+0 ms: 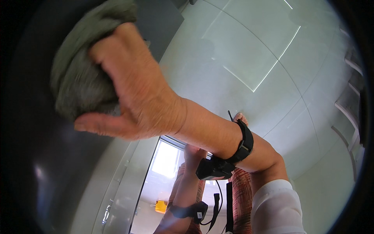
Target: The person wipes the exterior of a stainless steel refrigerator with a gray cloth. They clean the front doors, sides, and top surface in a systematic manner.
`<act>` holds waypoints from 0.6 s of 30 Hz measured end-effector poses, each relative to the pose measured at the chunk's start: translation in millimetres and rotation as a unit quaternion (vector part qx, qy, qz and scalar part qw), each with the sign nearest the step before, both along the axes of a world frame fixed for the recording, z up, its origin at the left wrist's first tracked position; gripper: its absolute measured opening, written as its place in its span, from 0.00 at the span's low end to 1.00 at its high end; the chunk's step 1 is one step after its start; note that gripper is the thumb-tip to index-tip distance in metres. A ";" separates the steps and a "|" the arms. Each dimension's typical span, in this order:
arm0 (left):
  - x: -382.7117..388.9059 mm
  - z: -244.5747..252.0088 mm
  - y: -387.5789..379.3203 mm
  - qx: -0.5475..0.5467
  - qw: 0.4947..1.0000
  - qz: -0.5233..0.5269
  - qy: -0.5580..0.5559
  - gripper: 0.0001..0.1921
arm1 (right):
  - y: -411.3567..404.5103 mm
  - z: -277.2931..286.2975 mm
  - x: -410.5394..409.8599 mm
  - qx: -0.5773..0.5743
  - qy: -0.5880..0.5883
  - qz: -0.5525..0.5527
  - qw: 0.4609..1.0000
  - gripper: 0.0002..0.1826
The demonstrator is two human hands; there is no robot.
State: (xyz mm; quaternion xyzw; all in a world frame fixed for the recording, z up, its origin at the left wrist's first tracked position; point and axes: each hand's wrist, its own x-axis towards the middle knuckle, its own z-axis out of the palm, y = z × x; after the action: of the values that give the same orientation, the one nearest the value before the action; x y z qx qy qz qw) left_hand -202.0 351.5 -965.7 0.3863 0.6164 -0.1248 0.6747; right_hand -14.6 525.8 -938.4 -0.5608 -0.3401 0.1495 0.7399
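Note:
My right hand (143, 84) reaches to the upper left with a grey-green cloth (84, 84) held between its thumb and fingers. Folds of the cloth hide most of the fingers; the thumb lies along its lower edge. Hand and cloth are over a dark glossy surface (26, 140); contact with it cannot be told. A black strap with a black device (214, 169) sits on the right forearm. Below this forearm a second forearm with a strapped device shows hazily, apparently my left arm, though a reflection cannot be ruled out. Its hand (193, 153) is partly hidden, fingers unclear.
Pale tiled floor (251, 55) spreads at the right, with a bare foot (241, 118) on it. A grey panel (160, 23) stands at the top. White curved furniture parts (347, 114) lie at the far right. A yellow object (161, 206) shows low down, near a bright window-like area.

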 end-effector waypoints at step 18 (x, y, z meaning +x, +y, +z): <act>10.2 34.0 -0.2 0.022 0.988 0.140 -0.055 0.13 | -9.5 -214.8 24.4 -0.400 0.346 -0.058 0.847 0.21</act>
State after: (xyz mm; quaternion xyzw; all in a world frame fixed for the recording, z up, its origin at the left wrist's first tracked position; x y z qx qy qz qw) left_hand -191.8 351.3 -931.7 0.3168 0.6293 0.0060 0.7096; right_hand 9.8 516.2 -1153.1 -0.7388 0.0606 0.4136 0.5286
